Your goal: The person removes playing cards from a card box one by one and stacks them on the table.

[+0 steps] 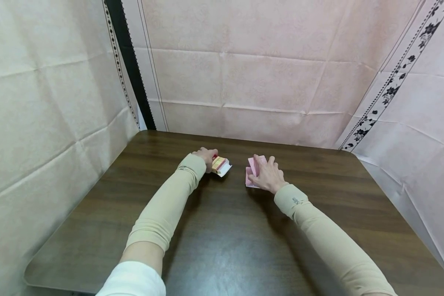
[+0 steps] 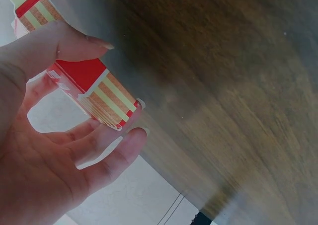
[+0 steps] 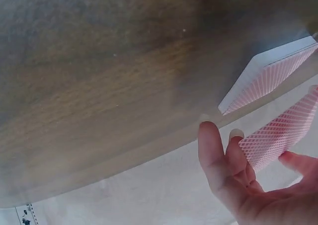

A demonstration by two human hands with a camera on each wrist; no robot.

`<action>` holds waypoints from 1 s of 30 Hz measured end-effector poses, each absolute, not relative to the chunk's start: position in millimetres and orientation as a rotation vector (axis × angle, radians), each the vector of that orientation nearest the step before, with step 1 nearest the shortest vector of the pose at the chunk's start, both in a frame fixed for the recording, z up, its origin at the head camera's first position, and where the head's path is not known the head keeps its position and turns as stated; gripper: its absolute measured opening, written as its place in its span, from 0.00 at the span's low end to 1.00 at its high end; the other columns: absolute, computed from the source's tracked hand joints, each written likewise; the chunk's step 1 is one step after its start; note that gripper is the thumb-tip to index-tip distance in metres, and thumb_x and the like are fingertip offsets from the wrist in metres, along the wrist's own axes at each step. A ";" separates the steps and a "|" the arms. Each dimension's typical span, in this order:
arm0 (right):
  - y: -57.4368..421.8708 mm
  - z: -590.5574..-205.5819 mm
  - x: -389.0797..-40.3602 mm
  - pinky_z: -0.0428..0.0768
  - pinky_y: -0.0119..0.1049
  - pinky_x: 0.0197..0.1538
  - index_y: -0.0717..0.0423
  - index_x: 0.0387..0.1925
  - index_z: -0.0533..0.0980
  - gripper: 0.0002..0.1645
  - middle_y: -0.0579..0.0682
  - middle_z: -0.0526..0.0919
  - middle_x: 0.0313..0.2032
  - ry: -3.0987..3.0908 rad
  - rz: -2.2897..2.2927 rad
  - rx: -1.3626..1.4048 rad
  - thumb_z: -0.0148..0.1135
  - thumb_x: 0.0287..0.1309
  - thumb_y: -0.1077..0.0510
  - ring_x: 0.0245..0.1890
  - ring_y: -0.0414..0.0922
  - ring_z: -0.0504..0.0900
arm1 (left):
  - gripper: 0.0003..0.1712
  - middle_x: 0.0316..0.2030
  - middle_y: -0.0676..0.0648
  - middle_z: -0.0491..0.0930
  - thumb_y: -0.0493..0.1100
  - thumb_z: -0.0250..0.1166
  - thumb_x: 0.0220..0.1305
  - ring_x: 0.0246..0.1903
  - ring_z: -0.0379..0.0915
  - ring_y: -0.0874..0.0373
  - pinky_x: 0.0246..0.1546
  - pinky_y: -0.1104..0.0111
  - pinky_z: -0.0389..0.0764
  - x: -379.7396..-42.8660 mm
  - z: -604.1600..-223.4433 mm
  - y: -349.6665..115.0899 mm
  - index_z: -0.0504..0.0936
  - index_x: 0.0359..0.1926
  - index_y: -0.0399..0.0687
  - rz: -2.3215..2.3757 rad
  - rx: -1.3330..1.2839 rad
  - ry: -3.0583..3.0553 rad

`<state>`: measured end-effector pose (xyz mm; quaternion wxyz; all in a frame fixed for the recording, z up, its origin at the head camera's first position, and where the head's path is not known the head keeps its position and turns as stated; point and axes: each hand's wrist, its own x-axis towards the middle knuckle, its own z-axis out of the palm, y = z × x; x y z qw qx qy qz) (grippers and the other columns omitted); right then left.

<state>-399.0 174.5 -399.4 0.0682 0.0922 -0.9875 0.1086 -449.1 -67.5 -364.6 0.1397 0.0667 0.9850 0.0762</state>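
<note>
Box (image 1: 218, 164), centre of head view: left hand (image 1: 206, 157) grips it; avoid crushing. Right hand (image 1: 270, 176), right of centre, pinches cards (image 1: 253, 164); keep edges square.

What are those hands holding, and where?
The left hand holds a box around its middle. The right hand holds one or more cards by the edges.

Beneath your left hand (image 1: 206, 159) and your right hand (image 1: 269, 176) spreads a dark brown wood-grain table (image 1: 222, 234). Beyond both, you face a creased pinkish cloth (image 1: 251, 82). Leftward of your left hand hang a cream cloth (image 1: 40, 115) and a black strip (image 1: 131, 61); rightward of your right, you have a whitish cloth (image 1: 418, 156) and a black floral border (image 1: 389, 94).
</note>
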 end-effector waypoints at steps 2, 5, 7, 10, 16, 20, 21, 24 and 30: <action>174.9 -398.3 -399.9 0.79 0.55 0.35 0.43 0.71 0.55 0.47 0.66 0.64 0.51 -2.980 0.337 0.267 0.58 0.50 0.39 0.44 0.62 0.73 | 0.34 0.53 0.39 0.64 0.37 0.68 0.51 0.48 0.65 0.45 0.49 0.54 0.70 -450.0 -365.6 -68.2 0.67 0.59 0.60 0.223 0.189 2.847; 175.1 -396.5 -401.4 0.78 0.53 0.33 0.42 0.72 0.52 0.48 0.67 0.63 0.51 -2.993 0.333 0.259 0.58 0.50 0.39 0.42 0.62 0.74 | 0.34 0.53 0.39 0.65 0.37 0.68 0.51 0.48 0.65 0.45 0.49 0.54 0.70 -451.2 -366.1 -69.0 0.67 0.59 0.60 0.224 0.187 2.851; 175.1 -395.3 -402.0 0.77 0.51 0.31 0.40 0.73 0.50 0.49 0.68 0.63 0.51 -3.000 0.324 0.258 0.58 0.51 0.39 0.40 0.62 0.75 | 0.34 0.53 0.38 0.65 0.37 0.68 0.51 0.48 0.66 0.45 0.49 0.53 0.71 -451.6 -366.0 -69.2 0.67 0.59 0.60 0.221 0.186 2.852; 175.2 -394.1 -402.0 0.77 0.52 0.32 0.40 0.73 0.51 0.49 0.68 0.62 0.52 -3.007 0.315 0.255 0.57 0.51 0.39 0.40 0.62 0.76 | 0.34 0.53 0.37 0.65 0.37 0.68 0.51 0.48 0.66 0.44 0.50 0.52 0.71 -451.9 -365.8 -68.9 0.67 0.59 0.59 0.213 0.183 2.851; 174.6 -393.7 -400.4 0.78 0.58 0.39 0.49 0.66 0.58 0.42 0.68 0.63 0.51 -3.030 0.343 0.248 0.57 0.52 0.41 0.41 0.65 0.78 | 0.34 0.54 0.37 0.66 0.36 0.68 0.50 0.48 0.67 0.44 0.51 0.52 0.71 -451.6 -366.6 -69.2 0.67 0.58 0.59 0.202 0.181 2.850; 169.7 -393.0 -400.9 0.78 0.59 0.44 0.55 0.65 0.60 0.41 0.69 0.66 0.53 -3.061 0.339 0.198 0.56 0.56 0.39 0.46 0.66 0.76 | 0.34 0.54 0.37 0.66 0.36 0.68 0.50 0.49 0.67 0.45 0.51 0.52 0.71 -451.2 -366.1 -70.6 0.67 0.59 0.58 0.223 0.206 2.856; 167.8 -392.8 -401.4 0.77 0.59 0.45 0.57 0.64 0.60 0.41 0.70 0.66 0.53 -3.063 0.337 0.177 0.55 0.56 0.39 0.48 0.66 0.75 | 0.35 0.54 0.37 0.66 0.36 0.68 0.50 0.49 0.67 0.45 0.51 0.52 0.71 -450.9 -365.9 -71.0 0.67 0.59 0.58 0.229 0.211 2.855; 160.6 -392.7 -403.1 0.77 0.58 0.47 0.63 0.63 0.60 0.42 0.72 0.70 0.52 -3.053 0.319 0.119 0.53 0.58 0.37 0.50 0.66 0.74 | 0.34 0.54 0.37 0.65 0.36 0.68 0.51 0.49 0.67 0.44 0.51 0.52 0.71 -449.6 -365.1 -71.3 0.67 0.59 0.58 0.239 0.217 2.848; 147.7 -394.0 -404.2 0.78 0.56 0.47 0.70 0.58 0.64 0.41 0.73 0.73 0.49 -3.053 0.246 0.043 0.53 0.59 0.39 0.48 0.66 0.76 | 0.34 0.54 0.37 0.65 0.36 0.68 0.51 0.50 0.67 0.44 0.52 0.52 0.71 -444.9 -363.7 -71.2 0.67 0.59 0.57 0.245 0.217 2.843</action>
